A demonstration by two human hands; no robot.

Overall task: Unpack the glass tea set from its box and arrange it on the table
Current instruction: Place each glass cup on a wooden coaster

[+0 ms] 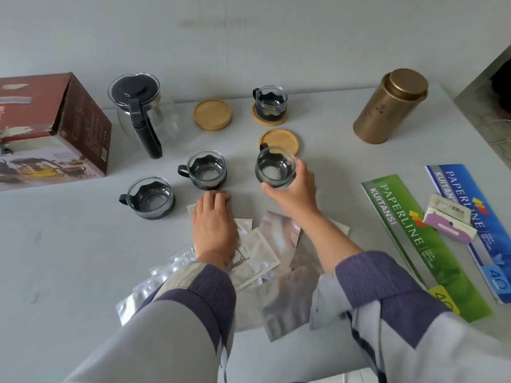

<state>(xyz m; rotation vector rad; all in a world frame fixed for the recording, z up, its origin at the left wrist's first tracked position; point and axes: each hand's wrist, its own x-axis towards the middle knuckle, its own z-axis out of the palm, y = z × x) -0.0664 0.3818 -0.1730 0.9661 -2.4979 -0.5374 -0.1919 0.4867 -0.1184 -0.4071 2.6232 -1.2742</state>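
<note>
Tea set mostly out of its box, per head view. L to R:

Box [49, 128] at far left of table [331, 111], lying on its side; cannot see inside, so can't tell if anything is left in it.

Teapot [143, 111], glass w/ black lid + handle, stands just right of box. Unpacked, placed.

Near-left cup [149, 197] and centre cup [206, 172]: both upright on bare table, no coaster under either. Judged: not yet arranged.

Empty coaster [212, 114] at back, beside teapot. Waiting for a cup.

Left hand [214, 225] palm down, fingers fairly straight, resting on foil pouches [265, 261] spread in front of person; holds nothing as far as seen.

Back cup [271, 102] sits on its own coaster. The one finished pairing.

Second empty coaster [279, 141] mid-table, just behind held cup [275, 168]. Right hand [293, 189] grips that cup from the near side, thumb + fingers curled round the glass; whether it's lifted or resting on table, cannot tell. Judged: this cup likely headed for coaster behind it.

Gold tin [391, 106] and receipt pads [425, 244] at right, not part of set.

Tally: 4 cups + pot out; 1 of 4 cups on coaster; 3 coasters visible.
</note>
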